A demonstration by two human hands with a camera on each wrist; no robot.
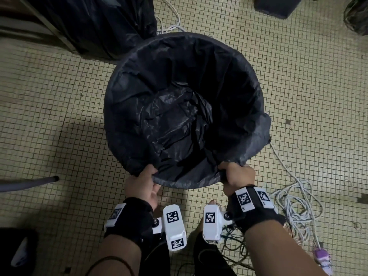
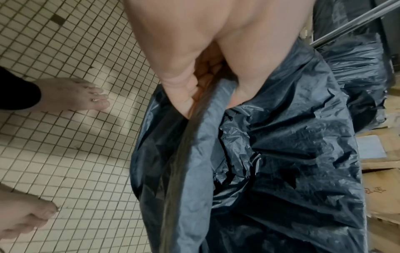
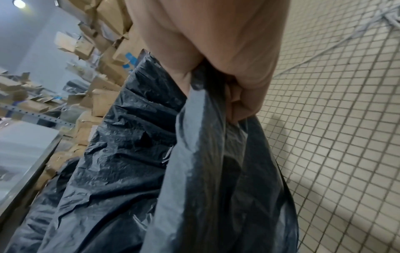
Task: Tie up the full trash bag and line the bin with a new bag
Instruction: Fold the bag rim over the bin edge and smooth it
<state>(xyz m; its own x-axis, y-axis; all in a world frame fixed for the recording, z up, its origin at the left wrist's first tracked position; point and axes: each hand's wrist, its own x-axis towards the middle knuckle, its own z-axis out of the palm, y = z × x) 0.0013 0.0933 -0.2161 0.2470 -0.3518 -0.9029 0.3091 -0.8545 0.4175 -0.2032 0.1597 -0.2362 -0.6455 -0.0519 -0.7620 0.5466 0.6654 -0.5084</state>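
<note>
Gripping the new black bin liner [image 1: 185,108] at its near hem, both hands closed on film. Left hand [image 1: 142,183] at about 7 o'clock on the round bin mouth, fingers and thumb curled over the folded edge; in the left wrist view, thumb [image 2: 244,82] inside, fingers [image 2: 181,89] outside, rim edge [image 2: 186,154] between. Right hand [image 1: 238,176] at about 5 o'clock, fist bunching a gathered fold. Liner draped over the far rim from 9 through 12 to 3 o'clock, slack and crumpled at the bottom. Judged thin, light, soft, slippery, easily torn. Best held at the hem, stretched outward and down over the near rim. Tied full bag [image 1: 95,22] probably at 10 o'clock, on the tiled floor [image 1: 49,108].
</note>
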